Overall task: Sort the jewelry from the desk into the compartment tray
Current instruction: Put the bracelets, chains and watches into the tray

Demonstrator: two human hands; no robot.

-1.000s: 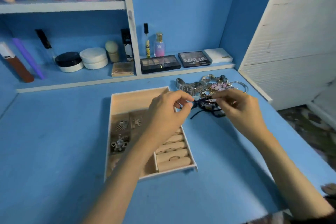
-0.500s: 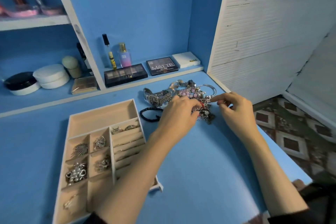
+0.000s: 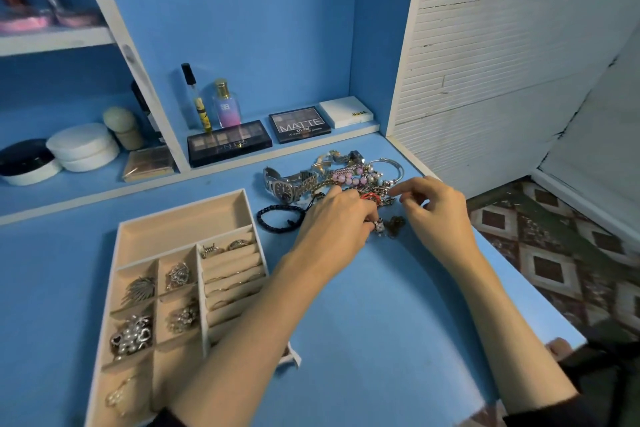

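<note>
Our left hand closes its grip on a small silvery piece at the near edge of the jewelry pile, right of centre. Our right hand hovers just beside it, fingers bent over the pile; we cannot tell whether its grip holds anything. A black bead bracelet and a watch lie left of the pile on the desk. The compartment tray, lower left, carries brooches and rings.
</note>
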